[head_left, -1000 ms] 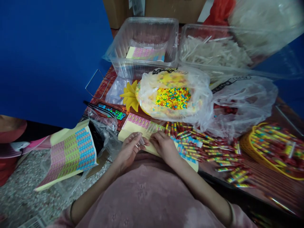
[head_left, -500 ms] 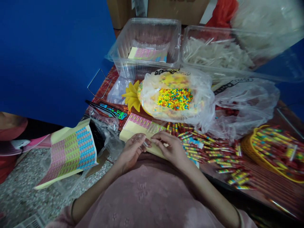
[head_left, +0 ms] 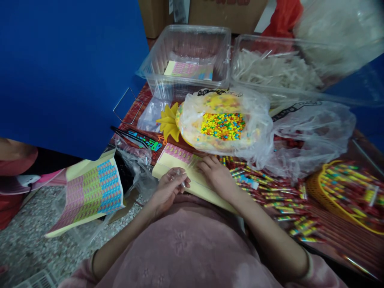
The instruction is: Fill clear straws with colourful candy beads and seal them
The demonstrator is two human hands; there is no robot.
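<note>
My left hand (head_left: 171, 185) is closed around a small clear plastic tube (head_left: 180, 175), with its thumb and fingers pinching it. Close by on the right, my right hand (head_left: 215, 173) rests over a sheet of stickers (head_left: 178, 154) on pale yellow backing, its fingers bent and laid on the printed part. I see nothing held in it, and its thumb is mostly hidden. Right of that hand lie many candy-filled tubes (head_left: 273, 192) with red and yellow colours. Behind the sheet sits a yellow pineapple-shaped tray (head_left: 168, 122) lined with a plastic bag, with small coloured candies (head_left: 223, 126) inside.
A yellow basket (head_left: 313, 186) of filled tubes stands at the right. Two clear bins stand behind: one (head_left: 186, 86) with sticker sheets, one (head_left: 255, 85) with empty tubes. A second sticker sheet (head_left: 93, 188) hangs at the left, near a blue panel (head_left: 69, 72).
My right hand has moved away from the tube at my left hand, up and right onto the sticker sheet. My left hand keeps hold of the tube. The view has shifted slightly.
</note>
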